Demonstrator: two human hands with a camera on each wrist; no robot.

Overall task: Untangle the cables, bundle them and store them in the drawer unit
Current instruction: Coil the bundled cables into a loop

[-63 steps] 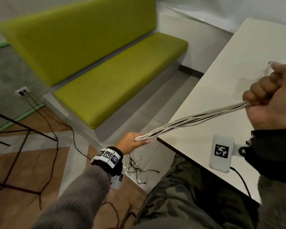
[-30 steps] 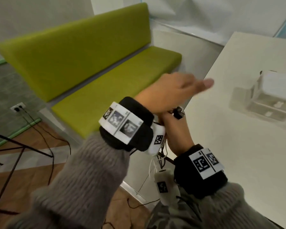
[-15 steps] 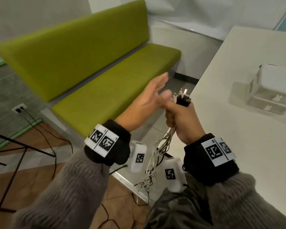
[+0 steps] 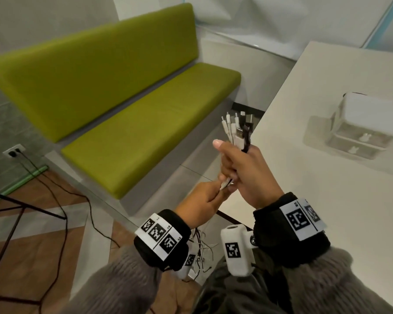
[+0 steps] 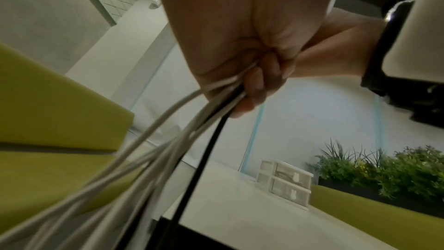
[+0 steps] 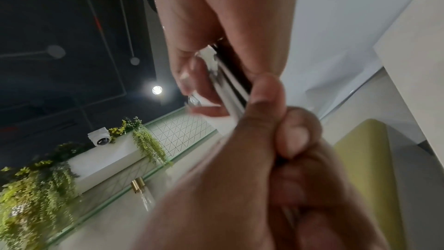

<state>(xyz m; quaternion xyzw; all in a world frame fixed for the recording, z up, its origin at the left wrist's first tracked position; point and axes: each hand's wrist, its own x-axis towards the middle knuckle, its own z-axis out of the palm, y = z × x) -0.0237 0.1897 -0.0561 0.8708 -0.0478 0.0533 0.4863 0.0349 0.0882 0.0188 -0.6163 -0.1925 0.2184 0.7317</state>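
Observation:
A bundle of white cables and one black cable (image 4: 236, 132) stands upright in my right hand (image 4: 247, 175), its connector ends fanning out above the fist. Just below, my left hand (image 4: 202, 200) grips the same cables (image 5: 173, 140), touching the right hand. The loose tails (image 4: 200, 252) hang down between my wrists towards the floor. In the right wrist view my left hand (image 6: 264, 159) closes round the strands (image 6: 230, 86) under the right fingers. The small white drawer unit (image 4: 354, 130) stands on the white table (image 4: 315, 211) to the right, both drawers closed (image 5: 286, 183).
A green bench (image 4: 134, 123) runs along the wall to the left. Black leads (image 4: 61, 200) trail from a wall socket (image 4: 14, 151) across the wooden floor beside a dark metal frame (image 4: 21, 205). Green plants (image 5: 396, 174) stand beyond the drawer unit.
My left hand, open beside the connector ends before, has dropped below the right hand and closed round the cables. The right hand keeps holding the bundle upright.

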